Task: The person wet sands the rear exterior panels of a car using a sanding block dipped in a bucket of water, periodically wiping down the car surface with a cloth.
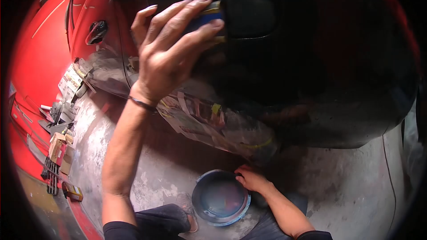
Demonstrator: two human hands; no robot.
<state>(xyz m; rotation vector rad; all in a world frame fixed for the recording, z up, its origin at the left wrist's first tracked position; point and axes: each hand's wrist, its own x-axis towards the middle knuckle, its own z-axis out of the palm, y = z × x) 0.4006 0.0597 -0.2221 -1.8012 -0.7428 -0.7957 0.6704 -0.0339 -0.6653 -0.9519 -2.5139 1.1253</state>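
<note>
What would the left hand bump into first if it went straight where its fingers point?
Probably the dark car panel. The left hand holds a blue-and-yellow block in front of it, though one picture can't show for sure how close they are.

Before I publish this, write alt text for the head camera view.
A person's left hand holds a blue, yellow-edged block up to a dark, glossy car panel. The right hand is at the rim of a round basin on the floor.
</note>
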